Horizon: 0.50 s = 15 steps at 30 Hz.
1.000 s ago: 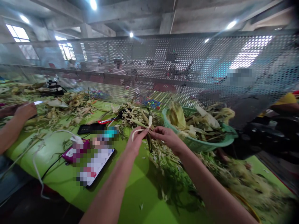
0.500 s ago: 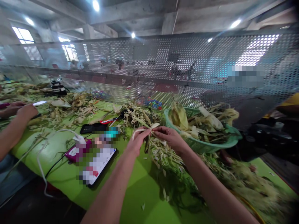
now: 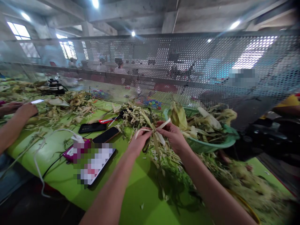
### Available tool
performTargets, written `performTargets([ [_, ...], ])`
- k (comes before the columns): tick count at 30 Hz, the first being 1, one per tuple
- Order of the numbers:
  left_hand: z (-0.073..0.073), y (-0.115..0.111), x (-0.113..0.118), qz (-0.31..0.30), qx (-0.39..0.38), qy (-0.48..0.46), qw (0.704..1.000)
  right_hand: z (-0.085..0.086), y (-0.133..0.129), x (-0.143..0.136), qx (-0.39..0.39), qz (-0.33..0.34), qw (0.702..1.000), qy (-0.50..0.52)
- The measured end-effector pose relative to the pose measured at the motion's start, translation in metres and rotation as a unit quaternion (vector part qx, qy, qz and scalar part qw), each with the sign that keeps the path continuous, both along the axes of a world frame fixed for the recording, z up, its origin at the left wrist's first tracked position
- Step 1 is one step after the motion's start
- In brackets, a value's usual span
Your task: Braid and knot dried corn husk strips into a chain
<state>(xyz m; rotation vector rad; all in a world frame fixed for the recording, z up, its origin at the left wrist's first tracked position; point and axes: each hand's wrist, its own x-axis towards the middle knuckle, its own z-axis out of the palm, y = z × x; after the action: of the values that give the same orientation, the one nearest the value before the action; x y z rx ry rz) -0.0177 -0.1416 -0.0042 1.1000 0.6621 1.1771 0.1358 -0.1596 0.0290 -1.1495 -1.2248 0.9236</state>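
Near the middle of the view, my left hand (image 3: 140,140) pinches a pale strip of dried husk (image 3: 153,127). My right hand (image 3: 172,136) closes its fingers on the same husk piece from the other side, and the fingertips of both hands are close together. Pale strips fan out from between the fingers. Below and behind the hands lies a heap of dry stems and leaves (image 3: 161,156). A green basket (image 3: 211,147) filled with dried husks stands to the right of my right hand.
The green table (image 3: 138,175) bears two dark phones (image 3: 92,127) (image 3: 106,135), a bright-screened phone (image 3: 98,164), a purple power strip (image 3: 76,151), a white cable and red-handled scissors (image 3: 106,120). Another person's hands (image 3: 24,111) are at left. A perforated metal partition (image 3: 140,62) runs behind.
The husk strips between my fingers have turned and now spread wider, with one pointing up to the right. The dark phone's screen beside the power strip has gone dark. The view has shifted slightly.
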Motion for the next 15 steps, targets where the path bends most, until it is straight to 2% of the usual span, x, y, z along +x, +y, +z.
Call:
performTargets([
  [4, -0.0034, 0.0016, 0.0005, -0.001, 0.053, 0.038, 0.998, 0.0021, -0.0008, -0.0004, 0.008, 0.003, 0.999, -0.050],
  [9, -0.0035, 0.0011, 0.0011, -0.031, 0.065, 0.053, 0.996, -0.0012, -0.0002, -0.0012, -0.009, 0.023, 0.998, -0.049],
  [12, -0.0037, -0.0002, 0.0027, -0.051, 0.036, 0.032, 0.998, -0.0007, -0.0008, -0.0024, -0.002, 0.019, 0.999, -0.044],
  [15, -0.0055, 0.0000, 0.0039, -0.045, -0.001, 0.021, 0.999, 0.0012, -0.0017, -0.0038, -0.005, 0.020, 0.999, -0.034],
])
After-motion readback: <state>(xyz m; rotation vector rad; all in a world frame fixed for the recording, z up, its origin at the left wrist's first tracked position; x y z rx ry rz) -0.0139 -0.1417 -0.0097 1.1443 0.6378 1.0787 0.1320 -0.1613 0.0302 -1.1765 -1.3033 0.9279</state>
